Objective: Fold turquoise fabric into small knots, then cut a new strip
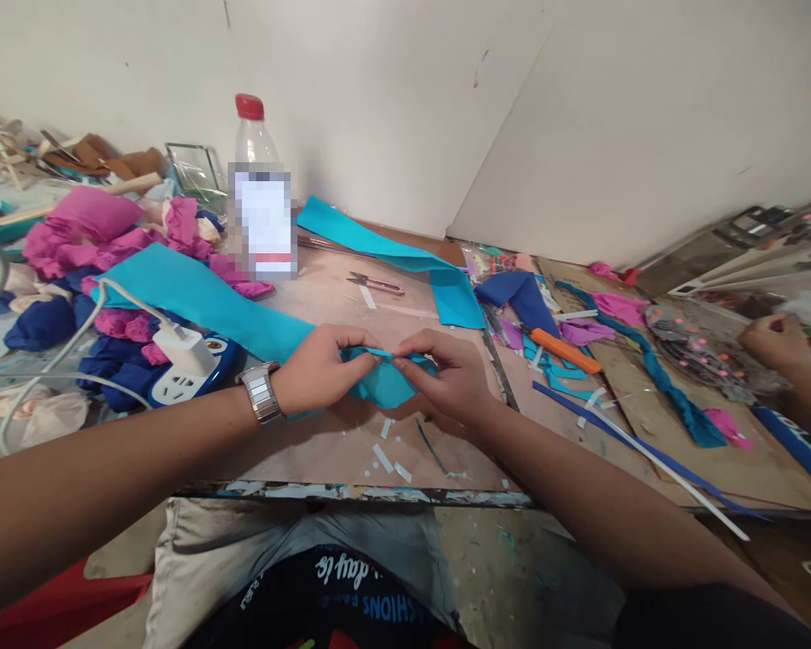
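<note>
A long turquoise fabric strip [243, 315] runs from the pile at the left to between my hands, just above the worktable. My left hand [328, 368], below a metal watch, pinches the strip's edge between thumb and forefinger. Close beside it, my right hand [446, 371] pinches the same edge, fingertips nearly meeting the left ones. Between them the cloth hangs in a small fold. Beyond my hands lie thread snips [378, 284] with pink handles and another turquoise strip [378, 248].
A power strip [193, 374] with a white charger sits left. Behind it stands a red-capped bottle [253, 135] with a blurred phone screen. An orange cutter [566, 351] and fabric scraps lie right. Another person's hand [780, 347] shows at far right.
</note>
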`<state>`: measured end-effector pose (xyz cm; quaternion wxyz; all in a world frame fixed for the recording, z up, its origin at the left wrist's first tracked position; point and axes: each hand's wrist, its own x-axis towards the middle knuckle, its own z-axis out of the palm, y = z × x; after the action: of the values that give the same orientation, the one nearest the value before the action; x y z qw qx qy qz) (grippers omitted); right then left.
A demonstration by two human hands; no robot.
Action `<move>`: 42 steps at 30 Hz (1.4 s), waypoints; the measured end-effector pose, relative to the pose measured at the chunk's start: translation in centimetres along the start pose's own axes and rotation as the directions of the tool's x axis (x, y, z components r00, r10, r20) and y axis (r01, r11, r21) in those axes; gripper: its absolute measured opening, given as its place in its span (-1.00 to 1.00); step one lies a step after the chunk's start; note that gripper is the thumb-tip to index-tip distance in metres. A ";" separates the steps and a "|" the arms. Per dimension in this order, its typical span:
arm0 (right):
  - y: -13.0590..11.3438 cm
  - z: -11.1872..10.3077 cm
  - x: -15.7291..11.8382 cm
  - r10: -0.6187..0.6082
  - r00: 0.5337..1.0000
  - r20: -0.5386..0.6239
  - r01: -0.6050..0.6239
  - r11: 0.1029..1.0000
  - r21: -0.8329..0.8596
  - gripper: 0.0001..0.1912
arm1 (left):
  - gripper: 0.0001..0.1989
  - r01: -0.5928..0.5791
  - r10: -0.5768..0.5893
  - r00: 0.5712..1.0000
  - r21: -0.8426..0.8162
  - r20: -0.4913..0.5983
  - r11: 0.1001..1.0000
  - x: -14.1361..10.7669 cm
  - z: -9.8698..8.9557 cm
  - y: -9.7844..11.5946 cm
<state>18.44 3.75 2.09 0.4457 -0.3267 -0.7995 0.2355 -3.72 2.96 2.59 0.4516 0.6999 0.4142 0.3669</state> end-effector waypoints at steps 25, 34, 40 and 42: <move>0.0 -0.1 0.2 -0.160 0.987 0.023 0.162 0.984 -0.075 -0.90 | -0.66 0.026 -0.025 0.999 0.018 -0.034 1.000 0.0 0.0 0.0; -0.2 -0.4 0.1 -0.144 0.988 0.058 0.152 0.975 -0.165 -0.91 | -0.69 -0.020 0.020 0.999 0.007 -0.047 1.000 0.0 0.2 0.2; -0.1 -0.3 0.1 -0.206 0.978 0.029 0.207 0.948 -0.241 -0.94 | -0.70 -0.025 0.026 0.998 0.023 -0.062 0.999 -0.1 0.3 0.2; -0.1 -0.3 0.1 -0.206 0.978 0.037 0.208 0.942 -0.263 -0.95 | -0.71 -0.036 0.038 0.997 0.025 -0.066 0.999 -0.1 0.3 0.2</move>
<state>18.59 3.77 2.40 0.4166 -0.2966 -0.8556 0.0799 -3.40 2.71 2.64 0.4226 0.7001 0.4202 0.3933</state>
